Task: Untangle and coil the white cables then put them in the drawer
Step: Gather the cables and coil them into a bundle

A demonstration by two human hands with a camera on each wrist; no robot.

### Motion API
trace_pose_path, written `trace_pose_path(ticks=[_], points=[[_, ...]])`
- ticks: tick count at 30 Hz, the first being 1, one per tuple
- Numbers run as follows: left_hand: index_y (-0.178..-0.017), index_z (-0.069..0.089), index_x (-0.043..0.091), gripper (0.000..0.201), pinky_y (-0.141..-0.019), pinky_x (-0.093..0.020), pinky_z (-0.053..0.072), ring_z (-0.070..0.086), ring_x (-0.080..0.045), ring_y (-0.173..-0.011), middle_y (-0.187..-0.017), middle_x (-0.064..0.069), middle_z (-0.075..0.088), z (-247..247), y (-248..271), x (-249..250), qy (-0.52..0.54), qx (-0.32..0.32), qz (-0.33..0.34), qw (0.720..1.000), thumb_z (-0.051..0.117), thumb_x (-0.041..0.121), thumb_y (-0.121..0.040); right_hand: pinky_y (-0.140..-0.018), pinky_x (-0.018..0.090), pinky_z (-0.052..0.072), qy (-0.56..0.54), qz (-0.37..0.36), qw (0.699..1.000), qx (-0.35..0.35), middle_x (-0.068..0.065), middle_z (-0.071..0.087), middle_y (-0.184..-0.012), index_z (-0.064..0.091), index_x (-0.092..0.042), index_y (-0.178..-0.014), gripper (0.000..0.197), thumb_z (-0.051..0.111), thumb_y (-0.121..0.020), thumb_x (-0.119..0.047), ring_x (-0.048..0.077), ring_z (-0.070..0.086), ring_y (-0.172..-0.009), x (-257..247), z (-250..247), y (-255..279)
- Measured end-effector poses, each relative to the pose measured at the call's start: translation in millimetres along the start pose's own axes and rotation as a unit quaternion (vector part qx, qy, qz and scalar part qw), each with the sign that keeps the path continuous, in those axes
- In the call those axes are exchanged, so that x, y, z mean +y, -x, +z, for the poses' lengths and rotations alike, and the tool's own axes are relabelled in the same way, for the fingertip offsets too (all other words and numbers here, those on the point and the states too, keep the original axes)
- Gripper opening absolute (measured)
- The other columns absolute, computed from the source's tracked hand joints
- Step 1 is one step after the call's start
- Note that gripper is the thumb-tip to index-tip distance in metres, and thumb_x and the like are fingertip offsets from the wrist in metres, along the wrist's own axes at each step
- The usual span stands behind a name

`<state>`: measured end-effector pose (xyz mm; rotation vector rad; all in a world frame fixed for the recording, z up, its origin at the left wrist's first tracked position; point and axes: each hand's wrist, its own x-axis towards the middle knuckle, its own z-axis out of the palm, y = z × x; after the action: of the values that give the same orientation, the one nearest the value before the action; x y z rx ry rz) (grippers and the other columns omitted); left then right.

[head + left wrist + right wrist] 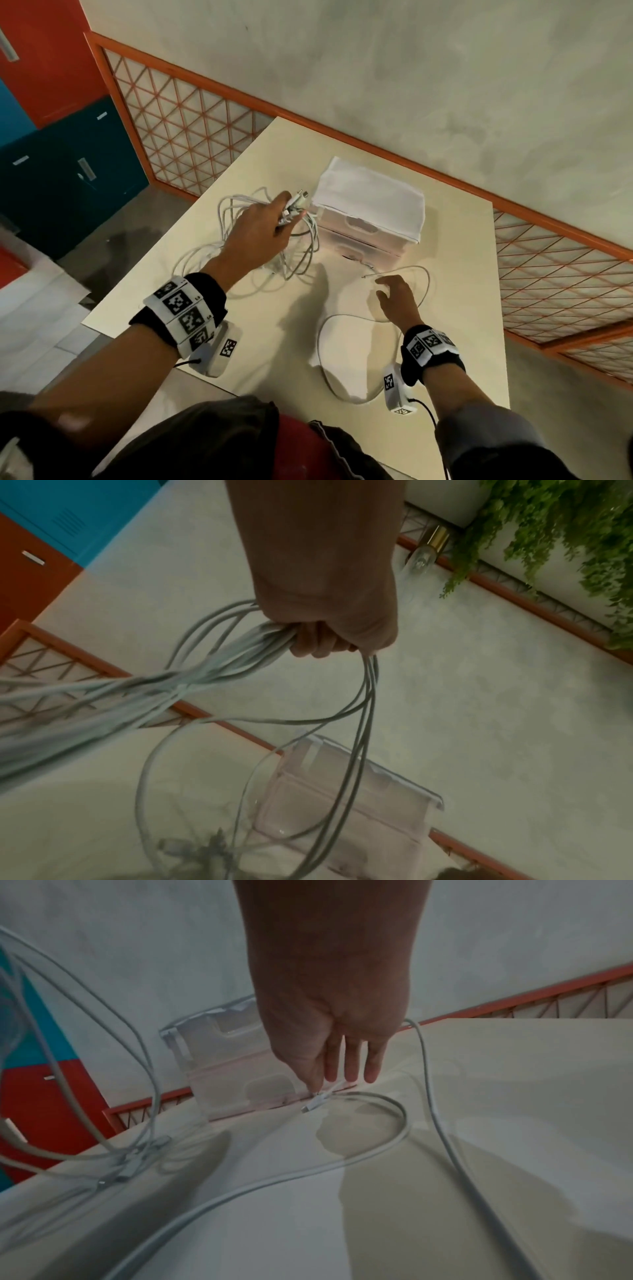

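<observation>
My left hand [274, 222] is raised over the table and grips a tangled bundle of white cables [301, 240]. The left wrist view shows the fingers of this hand [322, 642] curled round the cables [205, 674], whose loops hang down. One loose white cable [329, 346] lies in a big loop on the table. My right hand [382, 287] hovers low, fingers straight, with a fingertip touching that cable beside its plug [310, 1106]. The right hand [342, 1077] sits just in front of the translucent drawer unit [370, 236], whose drawers are closed.
The drawer unit [222, 1074] stands at the far side of the beige table [462, 308], with a white cloth [370, 195] over its top. An orange lattice railing [191, 113] runs behind the table. Blue and red lockers [68, 164] stand at the left.
</observation>
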<state>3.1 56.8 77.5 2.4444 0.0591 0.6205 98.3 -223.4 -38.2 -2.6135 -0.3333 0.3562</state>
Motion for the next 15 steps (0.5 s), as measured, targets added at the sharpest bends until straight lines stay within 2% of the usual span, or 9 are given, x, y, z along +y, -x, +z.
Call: trace_pose_path(ticks=[4,7,11,15], points=[[-0.103,0.051,0.008,0.03,-0.056,-0.041,0.047,0.063,-0.04,-0.071,-0.071,-0.019,0.065,13.9,8.1,-4.6,-0.021,-0.058,-0.031,0.998,0.048,0.037,-0.094,-0.106,0.034,0.03,0.09,-0.051,0.993,-0.048,0.006,0.034,-0.151,0.036,-0.013,-0.143,0.059,0.042,-0.088,0.008,0.03,0.036,-0.13,-3.6,1.6,-9.2],[-0.103,0.051,0.008,0.032,-0.054,-0.036,0.041,0.063,-0.04,-0.072,-0.073,-0.019,0.065,21.5,11.5,-10.7,-0.048,-0.087,-0.047,0.994,0.047,0.039,-0.094,-0.099,0.039,0.035,0.137,-0.044,0.987,-0.07,0.004,0.038,-0.147,0.033,-0.019,-0.145,0.067,0.042,-0.085,0.01,0.032,0.039,-0.125,-0.8,8.0,-18.3],[-0.104,0.051,0.009,0.034,-0.058,-0.039,0.046,0.063,-0.041,-0.075,-0.077,-0.02,0.066,25.0,11.5,-17.2,-0.054,-0.103,-0.071,0.991,0.046,0.041,-0.094,-0.096,0.042,0.033,0.185,-0.001,0.981,-0.055,0.008,0.042,-0.134,0.042,-0.016,-0.134,0.052,0.052,-0.086,0.001,0.033,0.04,-0.12,3.8,19.3,-20.5],[-0.101,0.054,0.011,0.033,-0.065,-0.042,0.05,0.063,-0.039,-0.081,-0.081,-0.017,0.066,31.5,10.3,-20.4,-0.015,-0.153,-0.103,0.983,0.048,0.042,-0.093,-0.09,0.039,0.03,0.135,0.006,0.989,-0.053,0.006,0.057,-0.116,0.061,-0.015,-0.108,0.021,0.053,-0.09,-0.009,0.032,0.042,-0.114,4.4,18.2,-19.1]])
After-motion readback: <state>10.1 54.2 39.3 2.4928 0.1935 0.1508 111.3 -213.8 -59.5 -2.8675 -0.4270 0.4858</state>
